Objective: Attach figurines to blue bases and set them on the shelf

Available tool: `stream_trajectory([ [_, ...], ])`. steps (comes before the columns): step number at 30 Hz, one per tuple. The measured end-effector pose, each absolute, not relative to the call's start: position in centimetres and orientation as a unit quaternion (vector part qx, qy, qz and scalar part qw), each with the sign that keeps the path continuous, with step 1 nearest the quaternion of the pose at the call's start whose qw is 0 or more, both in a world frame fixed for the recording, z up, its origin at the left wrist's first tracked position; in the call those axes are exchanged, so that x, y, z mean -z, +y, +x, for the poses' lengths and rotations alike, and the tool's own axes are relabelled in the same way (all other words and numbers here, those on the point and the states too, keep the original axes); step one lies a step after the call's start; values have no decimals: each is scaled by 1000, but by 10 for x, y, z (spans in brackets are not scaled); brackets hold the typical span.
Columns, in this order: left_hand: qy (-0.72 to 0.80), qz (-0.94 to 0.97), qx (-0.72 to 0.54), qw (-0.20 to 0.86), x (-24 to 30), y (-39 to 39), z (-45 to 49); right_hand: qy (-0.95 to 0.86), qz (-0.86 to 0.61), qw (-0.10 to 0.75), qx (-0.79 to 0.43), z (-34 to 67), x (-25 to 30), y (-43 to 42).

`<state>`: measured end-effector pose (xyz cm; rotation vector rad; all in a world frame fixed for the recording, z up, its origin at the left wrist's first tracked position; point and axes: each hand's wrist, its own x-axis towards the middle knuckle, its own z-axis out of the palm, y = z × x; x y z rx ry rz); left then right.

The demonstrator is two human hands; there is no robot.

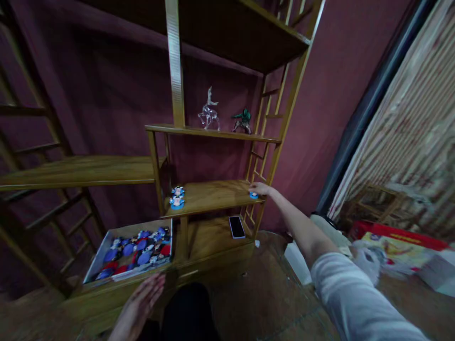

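Nearest: the pale sleeve, arm out at full reach because the right hand is working the shelf's far end. Right fingers curl down over a small blue-based figure at the front edge of the middle shelf. They touch it from above; pinch or just resting, can't tell. Top approach makes sense: leaves the base flat on the wood.

Left hand: nothing in it, fingers straight and nearly together, palm partly showing, beside the dark knee. Just beyond those fingers, a shallow box of mixed blue, red and white figures, probably parked there for easy reach.

Same shelf, well left of the right fingers: two matching figures, one behind the other, bases down, likely so they stand stable.

Below the right fingers, a phone lies flat on the lower shelf, apart from the figures. Above them, a clear deer ornament and a green-topped ornament stand on the upper shelf, separate from the small ones.
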<state>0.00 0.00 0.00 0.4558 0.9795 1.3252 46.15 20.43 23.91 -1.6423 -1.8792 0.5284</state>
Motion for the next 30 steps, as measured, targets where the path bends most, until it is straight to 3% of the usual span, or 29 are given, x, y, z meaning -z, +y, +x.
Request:
stream_trajectory([
  [7, 437, 202, -589, 649, -9, -6, 2, -698, -603, 346, -173, 455, -257, 195],
  [13, 438, 209, -593, 642, -12, -7, 3, -696, -484, 470, -246, 418, -247, 154],
  [19, 417, 211, -628, 622, -14, -16, 4, -664, -355, 436, -494, 333, -156, 88],
  [24, 437, 217, -661, 569, -19, -24, -4, -634, -330, 374, -592, 251, -80, 55],
  [30, 496, 218, -661, 520, -17, -28, -26, -619, -297, 372, -624, 178, -64, 59],
])
